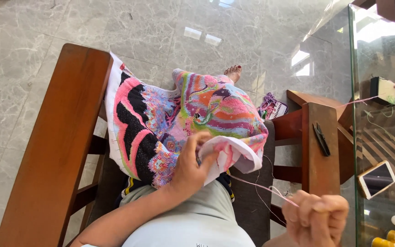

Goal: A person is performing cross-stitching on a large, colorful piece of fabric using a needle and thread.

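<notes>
Head view looks straight down at a person seated in a wooden chair (53, 137), a many-coloured embroidery cloth (184, 119) spread over the lap. The step in hand appears to be drawing a stitch through: the left hand (189, 168) pinches the folded white edge of the cloth, its grip closed on the fabric with the thumb on top, while the right hand (316, 215) is pulled away low to the right, its grip narrow and closed on a pink thread (261, 187). I cannot tell whether a needle sits between those fingers. The thread runs taut from under the folded edge to the right hand, so the cloth lies well apart from the right grip and directly inside the left one. In my judgement the next move calls for keeping the fold steady and the thread unsnagged as it tightens. Small black snips (321, 138) rest on the right armrest, and a phone (376, 179) lies on the glass counter (389, 137) beside it.
</notes>
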